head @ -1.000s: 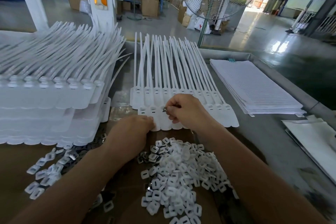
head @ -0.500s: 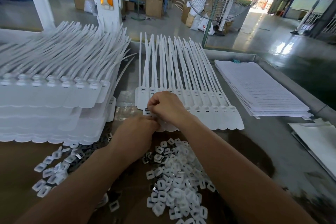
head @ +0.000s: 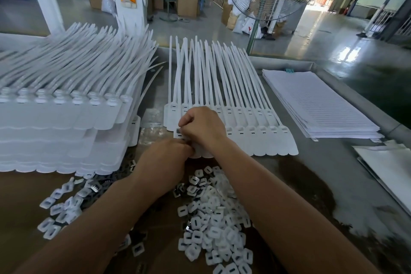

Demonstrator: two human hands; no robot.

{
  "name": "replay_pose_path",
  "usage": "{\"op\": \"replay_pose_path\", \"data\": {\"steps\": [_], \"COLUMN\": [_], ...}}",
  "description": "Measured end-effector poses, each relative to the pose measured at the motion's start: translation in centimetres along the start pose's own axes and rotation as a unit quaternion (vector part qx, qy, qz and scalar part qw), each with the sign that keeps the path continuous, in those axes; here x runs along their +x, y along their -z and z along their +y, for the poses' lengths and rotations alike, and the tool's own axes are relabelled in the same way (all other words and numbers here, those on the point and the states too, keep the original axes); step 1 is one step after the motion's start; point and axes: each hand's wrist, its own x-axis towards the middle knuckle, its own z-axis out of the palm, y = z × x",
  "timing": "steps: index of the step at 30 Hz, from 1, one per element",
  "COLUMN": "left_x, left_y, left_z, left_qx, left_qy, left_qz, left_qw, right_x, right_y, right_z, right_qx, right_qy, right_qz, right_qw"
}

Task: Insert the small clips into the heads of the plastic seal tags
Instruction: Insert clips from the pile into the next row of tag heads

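Right hand [head: 201, 128] shifted left, grip pinching small clip [head: 178, 131] over flat white seal tags [head: 262, 138]; left hand [head: 164, 162] grip unclear.

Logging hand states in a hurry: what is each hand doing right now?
Left hand: fingers hidden, cannot tell.
Right hand: closed, pinching a small clip.
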Motion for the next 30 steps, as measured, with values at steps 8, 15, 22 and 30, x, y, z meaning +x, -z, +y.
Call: {"op": "replay_pose_path", "data": {"steps": [8,15,22,30], "left_x": [-0.1,-0.2,-0.1,0.0], "left_y": [-0.1,0.1,0.1,0.4], "left_z": [-0.1,0.0,-0.5,-0.5], "left_qx": [0.0,-0.01,-0.031,-0.093], "left_qy": [0.0,0.0,0.025,0.037], "left_qz": [0.005,-0.004,0.002,0.002], "left_qw": [1.0,1.0,0.999,0.995], "right_x": [0.8,0.0,-4.2,-7.0], "right_y": [0.7,2.3,4.4,4.5], "right_z": [-0.2,0.5,1.3,1.6], "right_qx": [0.005,0.045,0.046,-0.004], "right_qy": [-0.015,0.016,0.068,0.117], "right_qz": [-0.065,-0.11,-0.114,-0.2], "right_qw": [0.998,0.993,0.99,0.973]}}
